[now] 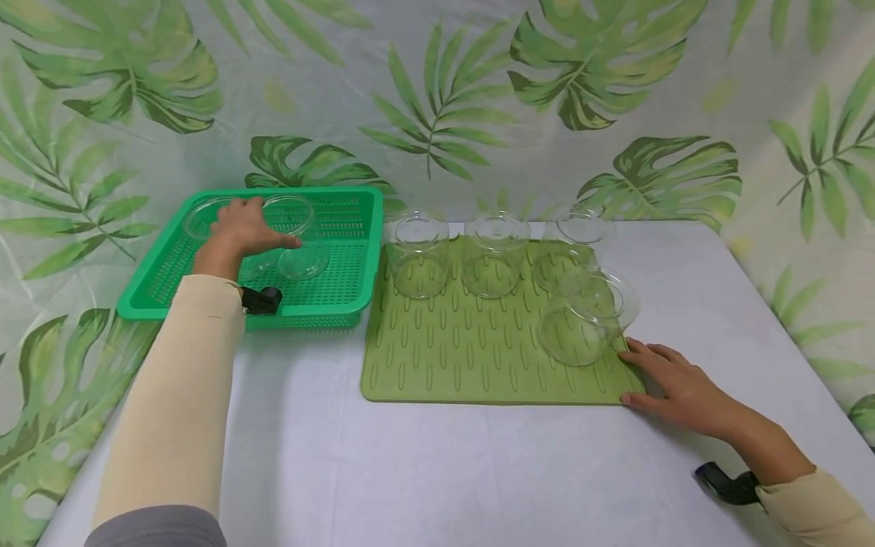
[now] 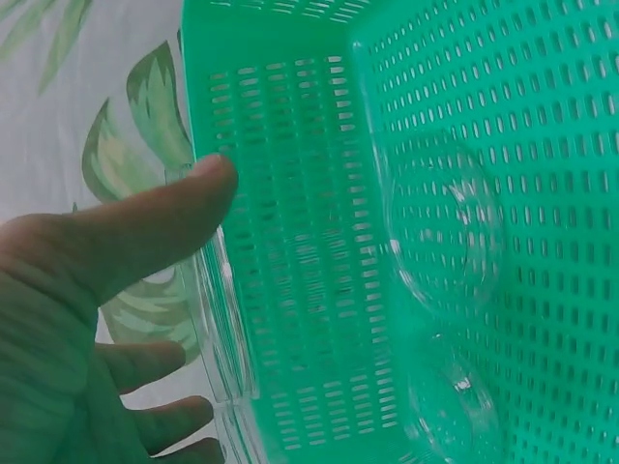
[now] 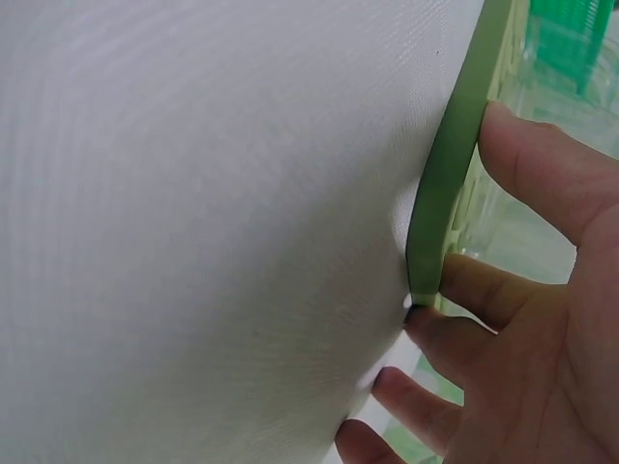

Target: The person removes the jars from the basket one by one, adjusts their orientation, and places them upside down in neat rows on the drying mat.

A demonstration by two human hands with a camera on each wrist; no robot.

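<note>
My left hand (image 1: 239, 228) reaches over the green basket (image 1: 372, 251), thumb stretched out and fingers spread, right by two clear cups inside it. One clear cup (image 1: 304, 262) stands to the right of the hand; the other cup (image 1: 198, 219) is partly hidden behind it. In the left wrist view, the thumb tip overlaps a cup's rim. My right hand (image 1: 680, 391) rests at the front right corner of the green ridged mat (image 1: 444, 372). Its thumb touches the front edge, with the index finger at the side edge. Closest to it on the mat is a clear cup (image 1: 574, 334).
Along the back of the mat stand three more clear cups, a left cup (image 1: 418, 266), a middle cup (image 1: 492, 266) and a right cup (image 1: 560, 262). A white cloth (image 1: 437, 471) covers the table. Behind it hangs a leaf-patterned curtain (image 1: 465, 83).
</note>
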